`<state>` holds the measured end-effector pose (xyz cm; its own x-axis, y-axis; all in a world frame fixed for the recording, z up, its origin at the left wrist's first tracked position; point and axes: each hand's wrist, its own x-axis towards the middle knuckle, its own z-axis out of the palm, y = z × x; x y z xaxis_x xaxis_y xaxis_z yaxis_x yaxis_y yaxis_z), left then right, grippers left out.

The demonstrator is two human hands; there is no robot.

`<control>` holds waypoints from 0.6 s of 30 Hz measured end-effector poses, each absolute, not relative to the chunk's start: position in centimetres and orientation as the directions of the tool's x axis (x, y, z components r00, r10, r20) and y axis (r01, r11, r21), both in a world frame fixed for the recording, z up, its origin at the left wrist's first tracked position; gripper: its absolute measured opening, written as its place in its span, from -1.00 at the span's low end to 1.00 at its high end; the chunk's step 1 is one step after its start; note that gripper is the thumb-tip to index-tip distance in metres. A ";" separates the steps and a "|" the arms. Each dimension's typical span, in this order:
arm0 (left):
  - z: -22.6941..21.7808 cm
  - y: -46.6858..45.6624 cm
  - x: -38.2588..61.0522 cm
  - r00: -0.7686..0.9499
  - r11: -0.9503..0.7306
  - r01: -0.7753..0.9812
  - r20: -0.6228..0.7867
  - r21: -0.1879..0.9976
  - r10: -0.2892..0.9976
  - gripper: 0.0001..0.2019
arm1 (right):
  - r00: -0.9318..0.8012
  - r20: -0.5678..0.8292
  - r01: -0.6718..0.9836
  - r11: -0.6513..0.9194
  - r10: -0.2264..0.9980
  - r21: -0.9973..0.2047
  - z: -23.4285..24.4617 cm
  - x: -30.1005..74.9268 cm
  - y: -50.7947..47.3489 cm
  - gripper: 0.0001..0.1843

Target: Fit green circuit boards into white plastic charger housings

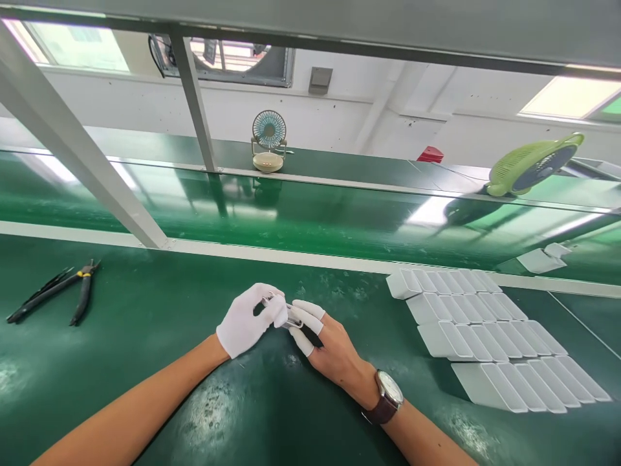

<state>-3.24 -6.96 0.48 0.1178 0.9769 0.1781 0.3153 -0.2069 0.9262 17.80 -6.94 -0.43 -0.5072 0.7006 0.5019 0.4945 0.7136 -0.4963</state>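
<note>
In a white glove, my left hand [250,320] is closed, thumb and fingers pinching a small shiny silvery piece [294,318]. The piece's exact kind does not show, since fingers cover much of it. My right hand [330,343] wears white finger cots and closes on the other end of the same piece. Both hands hover just over the green work surface [204,395], near its middle. Far to the right of them lie several rows of white, open-faced rectangular plastic pieces [473,340], packed side by side.
Black-handled pliers [83,291] lie at the left, with a dark thin tool [41,288] beside them. A white frame post [107,162] rises at the left. On the back shelf stand a small fan [268,139] and a green fan [531,165]. A white piece [541,260] sits behind the rows.
</note>
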 end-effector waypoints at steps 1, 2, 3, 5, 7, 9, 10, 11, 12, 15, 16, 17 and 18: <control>0.5 -6.9 -3.2 0.113 -0.208 0.310 0.181 0.928 0.977 -0.78 | -0.503 0.510 0.479 0.717 0.697 -0.507 -0.5 17.7 -6.9 -0.54; 0.6 -6.8 -3.2 0.108 -0.210 0.309 0.185 0.928 0.977 -0.77 | -0.501 0.520 0.463 0.722 0.692 -0.515 -0.5 17.7 -6.8 -0.54; 0.8 -6.8 -3.2 0.101 -0.209 0.310 0.187 0.927 0.977 -0.77 | -0.500 0.531 0.445 0.729 0.684 -0.520 -0.6 17.7 -6.8 -0.55; 1.1 -6.7 -3.3 0.100 -0.201 0.313 0.178 0.928 0.979 -0.76 | -0.498 0.543 0.438 0.737 0.676 -0.515 -0.7 17.7 -6.8 -0.58; 1.4 -6.6 -3.3 0.110 -0.182 0.310 0.155 0.933 0.982 -0.75 | -0.506 0.528 0.485 0.731 0.682 -0.480 -0.8 17.7 -7.0 -0.60; 1.5 -6.7 -3.4 0.116 -0.163 0.301 0.133 0.940 0.984 -0.74 | -0.530 0.492 0.537 0.722 0.691 -0.435 -0.7 17.7 -7.1 -0.60; 1.5 -6.7 -3.4 0.118 -0.157 0.296 0.127 0.942 0.985 -0.75 | -0.543 0.478 0.553 0.723 0.690 -0.415 -0.6 17.6 -7.2 -0.60; 1.4 -6.7 -3.4 0.120 -0.155 0.291 0.125 0.944 0.985 -0.76 | -0.559 0.468 0.558 0.728 0.685 -0.398 -0.5 17.6 -7.2 -0.59; 1.4 -6.7 -3.4 0.122 -0.155 0.286 0.125 0.946 0.985 -0.77 | -0.575 0.460 0.557 0.735 0.677 -0.386 -0.3 17.5 -7.2 -0.59; 1.2 -6.6 -3.4 0.129 -0.163 0.276 0.131 0.947 0.983 -0.78 | -0.605 0.446 0.536 0.752 0.659 -0.384 0.1 17.2 -7.1 -0.53; 1.3 -6.6 -3.4 0.132 -0.164 0.271 0.132 0.949 0.982 -0.78 | -0.608 0.443 0.530 0.752 0.659 -0.391 0.2 17.1 -7.1 -0.51; 1.3 -6.6 -3.4 0.135 -0.164 0.265 0.132 0.950 0.982 -0.78 | -0.608 0.442 0.526 0.751 0.660 -0.398 0.2 17.1 -7.1 -0.49; 1.4 -6.6 -3.3 0.139 -0.164 0.259 0.132 0.952 0.981 -0.78 | -0.603 0.446 0.527 0.750 0.661 -0.400 0.1 17.1 -7.1 -0.49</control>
